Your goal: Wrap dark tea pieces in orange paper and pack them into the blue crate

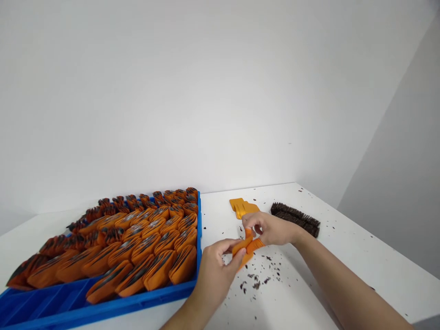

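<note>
At the lower left we see a tray (165, 295) in solid blue, carrying pouches (146, 250) in burnt orange, streaked with black and grey along their tops. Low and right of centre, we make out a piece (254, 245) in lighter and deeper orange. Above it, the cards (247, 208) are golden yellow; right of those, a bundle (295, 217) is dark brown. Brown-black flecks (256, 285) speckle the white worktop (360, 243). Behind, the wall (220, 91) is plain pale grey.

A pale wall (220, 91) rose beyond the white tabletop (347, 268), a greyer surface (402, 174) stood far right, and dark flakes (256, 285) lay scattered nearer.
</note>
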Demonstrator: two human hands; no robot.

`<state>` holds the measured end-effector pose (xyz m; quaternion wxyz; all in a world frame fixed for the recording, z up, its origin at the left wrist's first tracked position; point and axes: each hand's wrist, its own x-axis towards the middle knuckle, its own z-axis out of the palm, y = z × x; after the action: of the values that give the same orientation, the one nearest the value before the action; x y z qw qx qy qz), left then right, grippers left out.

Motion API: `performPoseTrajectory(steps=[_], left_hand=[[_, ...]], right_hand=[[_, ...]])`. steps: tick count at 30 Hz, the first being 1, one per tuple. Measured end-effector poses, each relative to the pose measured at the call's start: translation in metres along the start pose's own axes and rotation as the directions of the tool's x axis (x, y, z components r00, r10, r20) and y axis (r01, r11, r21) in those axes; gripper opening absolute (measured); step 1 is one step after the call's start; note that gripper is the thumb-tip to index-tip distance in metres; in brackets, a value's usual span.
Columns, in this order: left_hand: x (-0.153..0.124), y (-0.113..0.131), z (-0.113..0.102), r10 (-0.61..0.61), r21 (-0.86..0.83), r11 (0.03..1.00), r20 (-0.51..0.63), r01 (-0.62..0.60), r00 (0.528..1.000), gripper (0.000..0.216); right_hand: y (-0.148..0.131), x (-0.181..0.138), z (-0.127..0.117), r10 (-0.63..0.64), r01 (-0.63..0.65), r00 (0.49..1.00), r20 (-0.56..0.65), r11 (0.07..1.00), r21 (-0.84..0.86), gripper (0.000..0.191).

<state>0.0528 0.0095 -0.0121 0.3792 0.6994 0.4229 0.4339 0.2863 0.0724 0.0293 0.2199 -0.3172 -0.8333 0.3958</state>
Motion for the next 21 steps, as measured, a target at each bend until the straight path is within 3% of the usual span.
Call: performPoseTrajectory(steps=[4, 8, 11, 13, 16, 18, 21], left_hand=[[0.001, 0.001, -0.003, 0.141, 0.048, 0.989, 0.007, -0.141, 0.99, 0.021], [0.002, -0.003, -0.004, 0.256, 0.05, 0.966, -0.007, -0.255, 0.967, 0.019], [0.002, -0.008, -0.001, 0.329, 0.034, 0.944, -0.018, -0.328, 0.944, 0.016], [0.001, -0.011, 0.0, 0.359, 0.022, 0.933, -0.013, -0.359, 0.933, 0.015], [0.0, -0.011, 0.002, 0.385, 0.025, 0.923, -0.014, -0.385, 0.923, 0.017], [0.0, -0.011, 0.001, 0.401, 0.042, 0.916, -0.026, -0.4, 0.916, 0.021], [0.0, -0.013, -0.001, 0.426, 0.079, 0.903, -0.026, -0.423, 0.904, 0.022]], right_hand=[[0.004, 0.003, 0.005, -0.013, 0.013, 0.999, -0.039, 1.0, 0.001, 0.049], [-0.003, 0.001, 0.003, 0.015, -0.015, 1.0, 0.001, 0.999, -0.035, 0.045], [-0.009, -0.008, -0.019, 0.108, -0.105, 0.994, 0.026, 0.99, -0.098, 0.049], [-0.008, -0.017, -0.045, 0.225, -0.226, 0.974, -0.026, 0.953, -0.202, 0.054], [0.001, -0.029, -0.091, 0.448, -0.508, 0.861, -0.241, 0.735, -0.449, 0.053], [0.011, -0.035, -0.117, 0.524, -0.632, 0.772, -0.359, 0.581, -0.513, 0.056], [0.028, -0.04, -0.138, 0.583, -0.689, 0.718, -0.381, 0.515, -0.509, 0.059]])
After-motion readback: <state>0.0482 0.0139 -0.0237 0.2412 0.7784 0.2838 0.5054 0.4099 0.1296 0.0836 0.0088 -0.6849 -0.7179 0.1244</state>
